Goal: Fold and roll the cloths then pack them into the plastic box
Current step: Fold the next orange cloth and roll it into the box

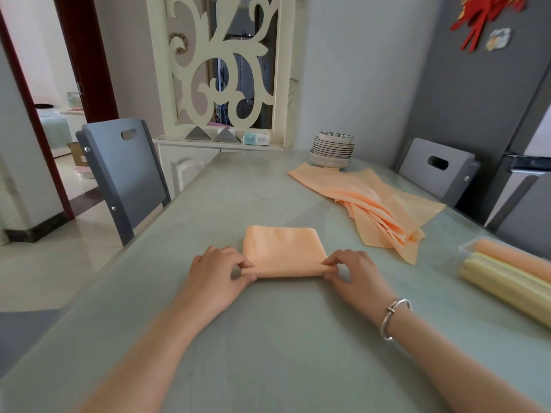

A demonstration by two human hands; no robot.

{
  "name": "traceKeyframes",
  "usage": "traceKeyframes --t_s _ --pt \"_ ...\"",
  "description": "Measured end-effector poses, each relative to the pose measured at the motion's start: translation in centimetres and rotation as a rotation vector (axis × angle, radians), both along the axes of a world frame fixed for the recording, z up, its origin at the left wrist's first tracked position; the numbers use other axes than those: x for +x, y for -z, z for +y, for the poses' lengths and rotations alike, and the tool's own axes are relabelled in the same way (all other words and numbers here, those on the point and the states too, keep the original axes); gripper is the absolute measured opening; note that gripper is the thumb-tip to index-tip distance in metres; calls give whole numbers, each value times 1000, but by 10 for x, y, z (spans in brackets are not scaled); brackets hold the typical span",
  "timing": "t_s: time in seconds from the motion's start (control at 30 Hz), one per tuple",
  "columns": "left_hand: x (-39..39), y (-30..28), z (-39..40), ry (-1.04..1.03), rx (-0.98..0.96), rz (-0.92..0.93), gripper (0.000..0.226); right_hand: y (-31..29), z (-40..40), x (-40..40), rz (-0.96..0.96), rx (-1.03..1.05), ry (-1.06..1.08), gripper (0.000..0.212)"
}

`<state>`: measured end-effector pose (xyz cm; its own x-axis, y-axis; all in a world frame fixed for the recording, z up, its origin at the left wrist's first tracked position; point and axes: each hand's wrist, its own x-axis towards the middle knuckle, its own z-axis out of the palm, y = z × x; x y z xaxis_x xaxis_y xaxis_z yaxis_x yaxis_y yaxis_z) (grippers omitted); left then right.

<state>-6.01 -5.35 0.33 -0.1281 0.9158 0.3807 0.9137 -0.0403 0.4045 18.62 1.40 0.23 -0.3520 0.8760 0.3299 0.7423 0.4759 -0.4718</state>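
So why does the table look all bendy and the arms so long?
Head view: the wide-angle lens stretches the edges, so the table seems to curve and the arms look long; soft daylight gives only faint shadows under the left hand and right hand pinching the folded cloth; the plastic box looks smeared.
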Motion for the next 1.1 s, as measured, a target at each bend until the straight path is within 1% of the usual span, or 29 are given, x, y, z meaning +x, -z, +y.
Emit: traceKeyframes --t_s 0.03,0.13,0.2,0.27,0.37,0.43,0.47,0.53,0.63,0.67,0.7,0.77,0.87,0.93,1.03,1.1 --pt "-1 0 0 -13 -5 -104 13 0 0 2 42 -44 16 9" --pt "-4 1 0 -30 -92 -438 23 1 -1 5 156 -196 37 9" --pt "-3 2 0 -34 -122 -542 23 2 -1 5 136 -210 64 12" --pt "-1 3 2 -56 -124 -567 21 2 -3 2 95 -156 81 15" --pt "1 7 7 -135 -118 -530 21 2 -3 -3 87 -109 92 15" --pt "2 9 7 -169 -85 -470 25 0 -5 -6 18 -85 125 17" --pt "3 9 7 -173 -61 -405 27 -1 -6 -8 -59 -34 145 18" --pt "6 7 6 -165 18 -209 26 0 -6 -9 -168 109 154 23" --pt "13 4 7 -62 161 22 12 3 -4 -13 -232 282 44 21" --pt "14 4 8 -26 184 69 9 3 -4 -15 -276 310 0 22" --pt "16 3 9 0 190 100 11 4 -5 -15 -300 337 -29 25" --pt "16 2 8 37 163 124 17 7 -6 -11 -320 354 -72 29" --pt "12 0 3 65 145 92 12 6 -9 -6 -300 264 -100 33" --pt "8 1 0 75 110 45 13 4 -8 -4 -226 197 -113 33" --pt "8 1 -2 63 48 72 20 3 -5 -7 -88 111 -82 24" --pt "10 -1 -2 24 58 39 17 0 -5 -6 -12 60 -65 18"
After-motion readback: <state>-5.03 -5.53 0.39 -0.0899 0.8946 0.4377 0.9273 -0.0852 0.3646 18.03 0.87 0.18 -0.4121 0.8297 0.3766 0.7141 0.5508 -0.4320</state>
